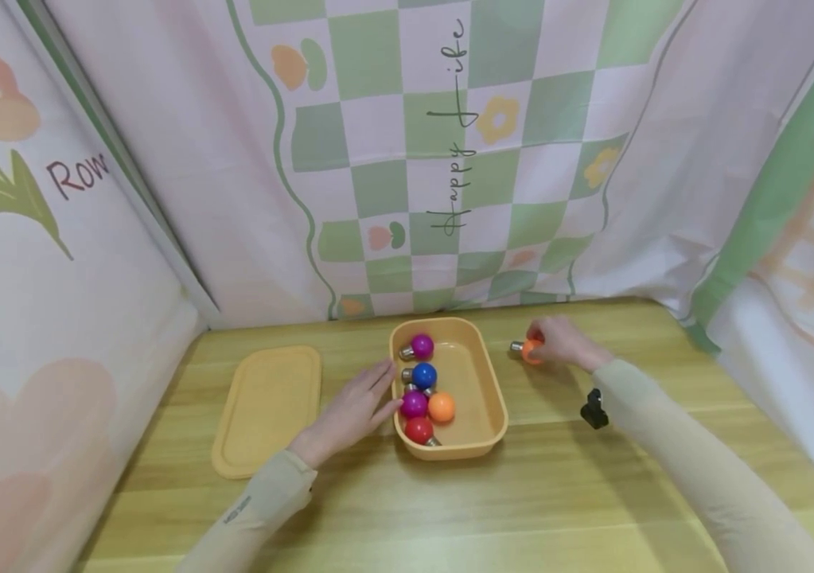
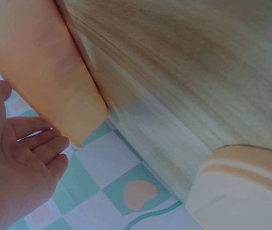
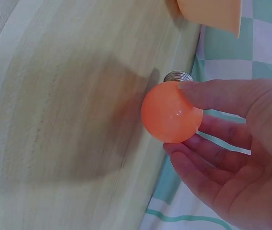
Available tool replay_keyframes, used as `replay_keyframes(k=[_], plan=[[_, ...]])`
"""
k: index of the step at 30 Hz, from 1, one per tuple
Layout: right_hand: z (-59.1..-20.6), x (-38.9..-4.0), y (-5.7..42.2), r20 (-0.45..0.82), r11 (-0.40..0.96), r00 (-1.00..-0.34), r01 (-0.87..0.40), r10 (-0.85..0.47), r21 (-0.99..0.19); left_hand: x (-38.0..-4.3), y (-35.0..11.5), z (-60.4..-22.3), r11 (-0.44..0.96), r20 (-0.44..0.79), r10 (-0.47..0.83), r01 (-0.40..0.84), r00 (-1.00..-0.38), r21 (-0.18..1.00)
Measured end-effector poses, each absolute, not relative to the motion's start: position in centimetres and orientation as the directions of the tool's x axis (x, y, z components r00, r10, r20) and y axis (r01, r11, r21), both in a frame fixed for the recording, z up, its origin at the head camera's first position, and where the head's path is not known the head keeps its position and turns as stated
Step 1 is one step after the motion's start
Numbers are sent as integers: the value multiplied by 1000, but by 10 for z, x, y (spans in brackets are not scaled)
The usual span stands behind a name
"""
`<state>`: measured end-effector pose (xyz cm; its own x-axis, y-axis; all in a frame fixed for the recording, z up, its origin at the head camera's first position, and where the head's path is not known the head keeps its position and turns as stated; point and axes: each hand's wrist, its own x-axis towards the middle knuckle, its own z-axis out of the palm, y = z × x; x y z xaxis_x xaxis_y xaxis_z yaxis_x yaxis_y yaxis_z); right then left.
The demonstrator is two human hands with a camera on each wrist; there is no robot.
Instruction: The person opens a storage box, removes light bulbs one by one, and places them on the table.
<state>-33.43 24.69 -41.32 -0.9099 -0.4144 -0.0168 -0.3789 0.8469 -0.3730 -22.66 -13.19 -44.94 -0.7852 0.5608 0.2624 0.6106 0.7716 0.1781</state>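
Observation:
My right hand (image 1: 562, 342) pinches an orange light bulb (image 3: 169, 112) between thumb and fingers, its metal screw base pointing left toward the container in the head view. A yellow-orange plastic container (image 1: 474, 382) stands to the left of that hand. Inside it lie several bulbs along the left side: a purple bulb (image 1: 422, 346) at the back, a blue bulb (image 1: 424, 375), another purple bulb (image 1: 414, 403), an orange bulb (image 1: 442, 407) and a red bulb (image 1: 418, 430) at the front. My left hand (image 1: 356, 406) rests with extended fingers against the container's left rim.
A matching flat lid (image 1: 270, 410) lies on the wooden table (image 1: 449, 517) left of the container. Behind the table hangs a checked curtain (image 1: 435, 159), with more printed fabric at both sides. A small black object (image 1: 595, 410) is at the right sleeve's cuff.

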Motion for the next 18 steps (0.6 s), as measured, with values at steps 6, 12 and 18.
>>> replay_keyframes(k=[6, 12, 18], plan=[[-416, -335, 247, -22, 850, -912, -372, -409, -372, -227, -132, -449, 776, 245, 559, 603, -792, 182], [-418, -338, 247, -29, 849, -911, -373, -412, -374, -227, -132, -449, 775, 259, 556, 605, -790, 181], [-420, -339, 250, 1, 827, -896, -411, -444, -383, -227, -132, -450, 771, 277, 558, 613, -782, 175]])
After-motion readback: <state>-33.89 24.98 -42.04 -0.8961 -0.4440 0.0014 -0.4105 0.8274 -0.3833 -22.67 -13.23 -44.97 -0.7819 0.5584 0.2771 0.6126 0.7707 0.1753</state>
